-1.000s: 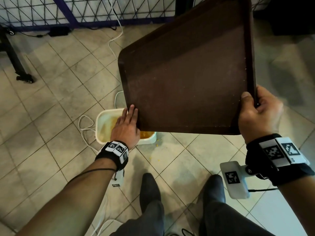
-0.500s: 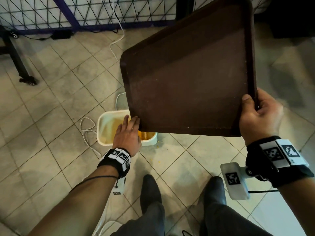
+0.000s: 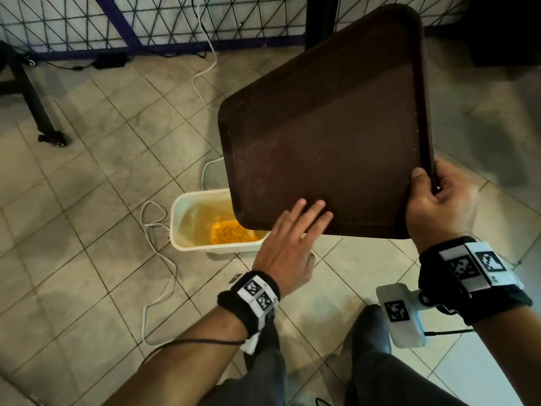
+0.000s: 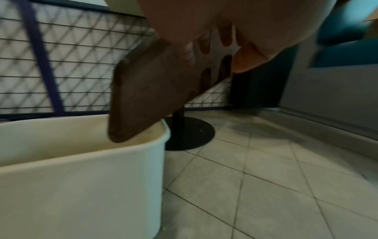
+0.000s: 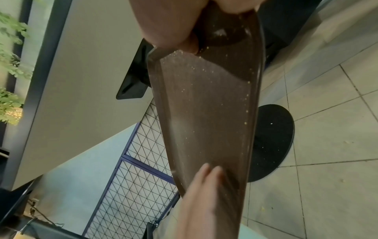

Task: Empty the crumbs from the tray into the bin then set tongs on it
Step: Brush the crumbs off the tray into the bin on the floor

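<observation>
A dark brown tray [image 3: 328, 142] is held steeply tilted, its low corner [image 4: 122, 129] over a white bin [image 3: 187, 212] on the floor. My right hand [image 3: 436, 200] grips the tray's near right corner, thumb on the upper face. My left hand [image 3: 292, 238] is flat, its straight fingers [image 5: 206, 174] lying on the tray's face near the lower edge. Orange crumbs [image 3: 231, 234] lie in the bin's bottom; a few pale specks [image 5: 206, 69] still cling to the tray. No tongs are in view.
The bin [image 4: 71, 177] stands on tiled floor with a white cable [image 3: 158, 247] looping beside it. A black round table base [image 4: 188, 132] stands just behind the bin. A wire mesh fence [image 3: 146, 22] runs along the back. My shoes [image 3: 371, 326] are near the bin.
My left hand has moved from the tray's lower left corner to the right, up onto its face. The bin's crumbs now show. The right hand has kept its grip.
</observation>
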`<state>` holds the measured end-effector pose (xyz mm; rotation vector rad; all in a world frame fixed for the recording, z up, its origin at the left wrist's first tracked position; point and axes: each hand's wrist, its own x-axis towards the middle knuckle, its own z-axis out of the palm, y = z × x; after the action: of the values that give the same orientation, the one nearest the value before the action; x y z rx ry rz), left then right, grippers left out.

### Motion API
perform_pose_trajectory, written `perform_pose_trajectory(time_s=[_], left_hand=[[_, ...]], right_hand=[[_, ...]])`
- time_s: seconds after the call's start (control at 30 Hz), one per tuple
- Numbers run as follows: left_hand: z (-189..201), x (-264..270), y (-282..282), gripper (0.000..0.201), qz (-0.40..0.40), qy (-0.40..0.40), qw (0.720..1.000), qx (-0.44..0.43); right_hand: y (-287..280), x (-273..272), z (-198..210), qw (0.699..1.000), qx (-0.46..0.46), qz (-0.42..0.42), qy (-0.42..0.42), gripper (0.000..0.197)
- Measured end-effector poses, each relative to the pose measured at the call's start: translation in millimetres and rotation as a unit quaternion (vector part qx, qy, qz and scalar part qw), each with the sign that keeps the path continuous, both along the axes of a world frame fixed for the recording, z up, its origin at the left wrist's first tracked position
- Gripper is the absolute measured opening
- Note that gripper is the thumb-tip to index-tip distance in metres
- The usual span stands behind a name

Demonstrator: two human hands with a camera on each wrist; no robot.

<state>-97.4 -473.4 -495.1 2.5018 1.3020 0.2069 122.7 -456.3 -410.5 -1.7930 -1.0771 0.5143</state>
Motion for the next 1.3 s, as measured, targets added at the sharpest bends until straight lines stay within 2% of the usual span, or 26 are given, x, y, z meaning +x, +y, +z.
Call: perform_pose_trajectory(time_s=[0.1,0.23,0.33,0.4,0.5,0.6,0.7,0.8,0.87,0.93,1.0,1.13,1.23,1.3], left_hand=[[-18.6,-8.9,-6.6,0.098,-0.009,0.034,0.999,-0.026],[-44.7,-66.5,1.7,0.093,0.096,0.093,0.986,-0.096],[-34.6,-85.4,20.4,0.082,0.164,0.067,0.98,-0.091],[-11.2,-67.0,42.3,0.074,0.177,0.004,0.983,-0.059],[31.6,-15.8,72.3,0.064,0.134,-0.085,0.987,0.018],[56.4,29.5,92.7,0.063,0.08,-0.097,0.991,0.039],[52.9,40.3,101.2,0.066,0.072,-0.063,0.994,0.058],[23.5,11.3,98.3,0.068,0.184,-0.09,0.979,-0.011],[1.7,-18.8,91.4,0.071,0.302,-0.123,0.939,-0.112],[-6.8,-40.9,85.2,0.074,0.364,-0.111,0.91,-0.167],[1.4,-39.5,89.2,0.073,0.357,-0.112,0.918,-0.129],[51.7,12.4,118.8,0.068,0.232,-0.16,0.959,0.022],[74.2,44.0,139.5,0.068,0.16,-0.142,0.976,0.04],[68.3,40.1,145.9,0.069,0.164,-0.116,0.979,0.028]], right_hand=[[-1.7,3.6,-0.8,1.0,-0.002,-0.006,0.008,0.015],[-0.4,7.9,-1.7,1.0,-0.002,-0.012,0.007,0.016],[0.4,5.9,-1.7,1.0,-0.005,0.003,-0.003,0.017],[0.0,4.2,-1.9,1.0,-0.012,0.01,-0.008,0.017],[-1.5,-1.9,-1.0,0.999,-0.016,0.019,-0.023,0.015],[-2.9,-4.3,2.5,0.999,-0.017,0.025,-0.028,0.014],[-2.2,-3.8,2.0,1.0,-0.009,0.016,-0.021,0.019],[0.2,-1.1,0.9,1.0,-0.001,-0.001,0.021,0.017],[1.2,0.9,0.6,0.999,0.004,-0.005,0.034,0.016],[1.8,1.5,-0.6,0.999,0.006,-0.003,0.045,0.016],[2.6,1.3,-2.5,0.999,0.001,-0.008,0.048,0.017],[1.9,-2.7,-5.8,0.999,-0.013,-0.002,0.037,0.019],[0.3,-2.2,-2.9,0.999,-0.018,-0.005,0.031,0.025],[0.0,-0.2,-1.8,0.999,-0.019,-0.008,0.025,0.024]])
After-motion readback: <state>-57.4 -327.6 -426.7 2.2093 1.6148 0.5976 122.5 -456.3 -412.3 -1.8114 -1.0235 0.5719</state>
